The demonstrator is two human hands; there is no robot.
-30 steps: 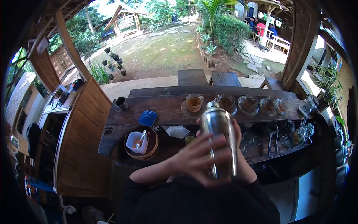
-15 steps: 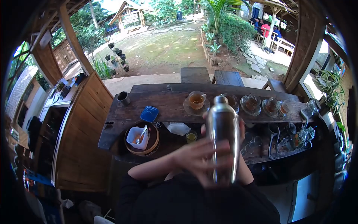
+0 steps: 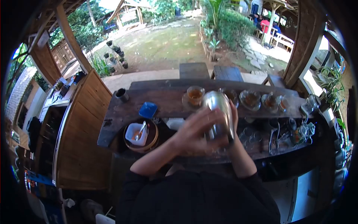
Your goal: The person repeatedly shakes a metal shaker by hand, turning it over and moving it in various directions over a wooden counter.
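Note:
Between my two hands is a silver metal shaker [image 3: 219, 112], tilted and blurred by motion above the dark wooden counter. My left hand [image 3: 199, 128] lies against its near left side, fingers curved round it. Only part of my right hand [image 3: 234, 114] shows, wrapped on the shaker's right side. Behind it stands a glass cup of amber drink [image 3: 195, 95] on a saucer. Left of my hands, a white tub [image 3: 136, 134] with a spoon in it rests on a round wooden container [image 3: 151, 143].
A blue lid [image 3: 148, 110] and a dark metal cup [image 3: 122, 95] lie on the left of the counter [image 3: 167, 100]. More glass cups [image 3: 250, 99] line its back right. Tongs [image 3: 274, 136] and glass jars [image 3: 305, 132] are at the right. People [image 3: 265, 25] sit far off.
The shaker has moved up and away from my body, and its top now tips away from me. Both hands have moved forward with it.

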